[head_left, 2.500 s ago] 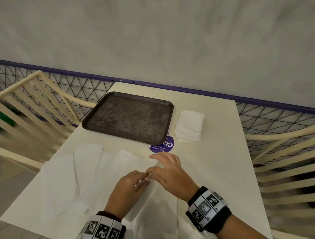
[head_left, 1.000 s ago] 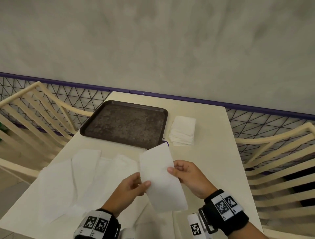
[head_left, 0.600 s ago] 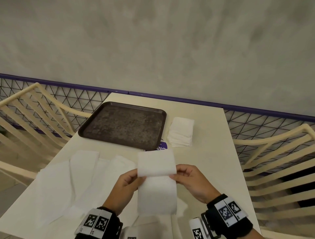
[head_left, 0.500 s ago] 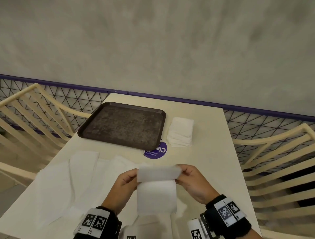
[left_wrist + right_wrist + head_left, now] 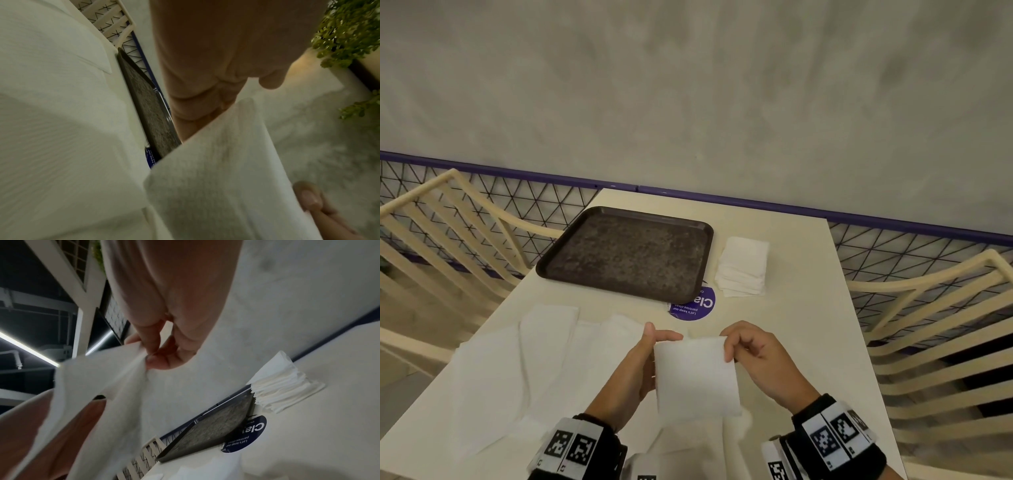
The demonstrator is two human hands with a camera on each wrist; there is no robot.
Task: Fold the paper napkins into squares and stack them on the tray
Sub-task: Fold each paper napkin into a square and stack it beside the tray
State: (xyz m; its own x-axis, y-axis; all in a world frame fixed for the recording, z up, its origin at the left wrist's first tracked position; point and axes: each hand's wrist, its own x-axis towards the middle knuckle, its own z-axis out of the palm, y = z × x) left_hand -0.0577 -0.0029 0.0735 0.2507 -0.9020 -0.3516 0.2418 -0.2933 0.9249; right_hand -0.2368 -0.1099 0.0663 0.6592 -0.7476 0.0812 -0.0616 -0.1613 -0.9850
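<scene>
- Nearest us, low in the centre of the head view, we hold a folded napkin (image 5: 697, 375) in the air above the table (image 5: 808, 335); it is about square.
- Our left hand (image 5: 635, 370) grips its left edge, thumb up along the near face and fingers curled behind it.
- Our right hand (image 5: 760, 353) pinches the upper right corner between thumb and fingertips (image 5: 156, 360), as the right wrist view shows.
- In the lower left of the frame, beside our left hand, unfolded napkins (image 5: 517, 370) lie spread flat and overlapping on the table.
- Just past our hands, centre frame, a round purple sticker (image 5: 693, 306) sits on the tabletop, partly under the tray's near right corner.
- Farther on, left of centre, the dark tray (image 5: 626, 253) lies flat; no napkin lies on it.
- Just right of the tray, not touching it, stands a stack of folded napkins (image 5: 743, 267) on the table.
- Cream slatted chairs (image 5: 941, 329) flank the table at both frame edges, with a wire mesh fence (image 5: 544, 202) and a grey wall beyond.
- Half a second ago the napkin hung as a longer strip with its top rolling over; now it is doubled. Tray and stack have not moved.
</scene>
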